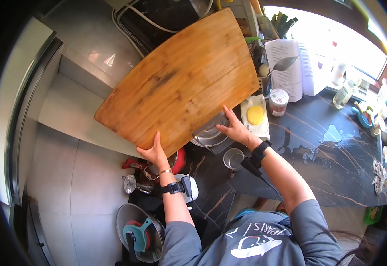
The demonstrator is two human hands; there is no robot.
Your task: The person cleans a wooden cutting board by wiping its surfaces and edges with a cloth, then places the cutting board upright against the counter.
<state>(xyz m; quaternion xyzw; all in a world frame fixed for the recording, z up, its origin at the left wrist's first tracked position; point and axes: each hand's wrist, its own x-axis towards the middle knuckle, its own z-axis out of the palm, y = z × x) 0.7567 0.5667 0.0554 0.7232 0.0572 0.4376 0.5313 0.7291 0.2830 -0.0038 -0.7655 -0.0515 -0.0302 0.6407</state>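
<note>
A large wooden board [184, 84] with dark stains is held up over the counter, tilted. My left hand [154, 153] grips its near edge at the lower left, with the thumb on top and the fingers partly hidden below. Further right along the same edge is my right hand [235, 128], its thumb and index finger spread and a fingertip touching the board; its other fingers are partly hidden. Under the board's edge, a clear glass lid or bowl [211, 133] and a red pot [179, 160] show in part.
A clear cup [234, 158], a yellow round item [255, 115] on a packet, and a lidded jar [278, 102] are right of the board. An open book [284, 71] stands behind. A grey bowl [151, 248] with teal utensils sits lower left. Water [332, 134] lies on the dark counter.
</note>
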